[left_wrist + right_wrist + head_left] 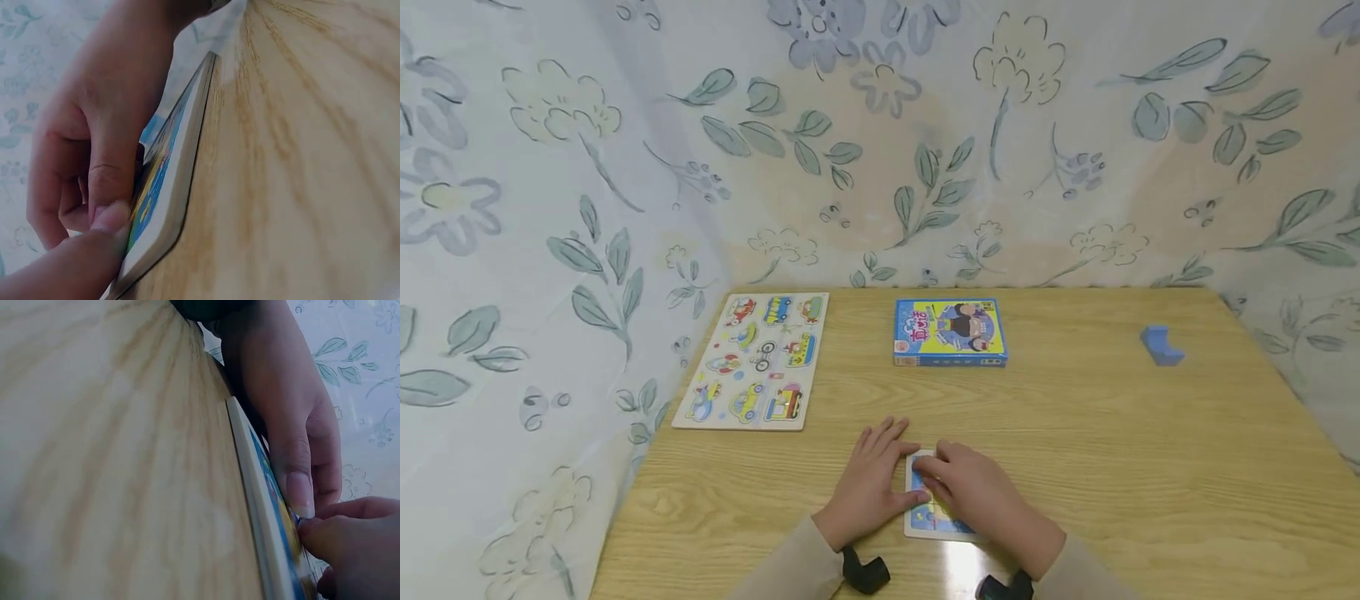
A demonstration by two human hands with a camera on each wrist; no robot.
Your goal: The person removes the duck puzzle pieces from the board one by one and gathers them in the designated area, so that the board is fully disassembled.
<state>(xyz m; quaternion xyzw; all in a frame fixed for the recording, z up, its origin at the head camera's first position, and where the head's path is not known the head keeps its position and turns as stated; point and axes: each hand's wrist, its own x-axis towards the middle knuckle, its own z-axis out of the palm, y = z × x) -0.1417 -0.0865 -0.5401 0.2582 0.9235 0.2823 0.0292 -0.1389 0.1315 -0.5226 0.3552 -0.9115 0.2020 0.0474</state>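
Observation:
A small picture puzzle (928,523) in a pale frame lies flat on the table, partly hidden under both hands. My left hand (867,483) is spread at its left side, fingers extended and the thumb on the picture. From the right my right hand (981,492) reaches over the puzzle with curled fingers. Its thumb and forefinger pinch at the picture's upper left, apparently on a puzzle piece (302,520) that is mostly hidden. In the left wrist view the left thumb (87,256) meets the right hand's fingertips over the puzzle (164,206).
Farther back on the left lies a board (752,362) with several vehicle pictures. A blue and yellow box (950,333) sits at the back centre, and a small blue block (1162,346) at the back right. Floral fabric (880,167) hangs behind the wooden table (1112,467).

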